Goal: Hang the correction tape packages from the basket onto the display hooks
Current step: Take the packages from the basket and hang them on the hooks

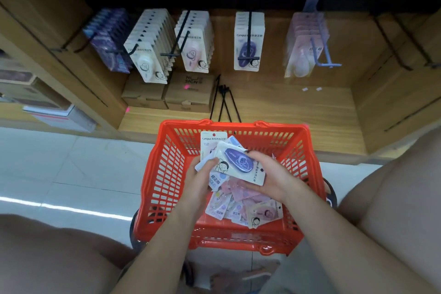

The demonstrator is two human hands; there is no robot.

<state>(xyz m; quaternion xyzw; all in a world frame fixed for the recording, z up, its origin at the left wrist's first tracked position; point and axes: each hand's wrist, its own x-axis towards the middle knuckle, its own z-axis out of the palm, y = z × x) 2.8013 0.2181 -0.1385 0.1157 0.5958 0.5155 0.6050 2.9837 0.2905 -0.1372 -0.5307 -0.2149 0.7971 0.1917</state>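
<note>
Hands meet over our red basket (167,174): our right hand (269,179) grasps a purple correction tape package (241,162) by its edges, while our left hand (200,179) grips a fan of other packages (210,148) beneath it. More packages (241,207) lie loose in the basket; display hooks (249,38) on the shelf wall beyond carry hung stock

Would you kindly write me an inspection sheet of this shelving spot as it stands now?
Surface: wooden shelf behind an orange basket.
Job's things: purple correction tape package held over the basket; loose packages inside; matching purple hook holds few.
Clutter: cardboard boxes, spare black hooks.
Grippers: left hand and right hand both grip packages.
Cables: nothing seen.
Surroundings: white tiled floor.
</note>
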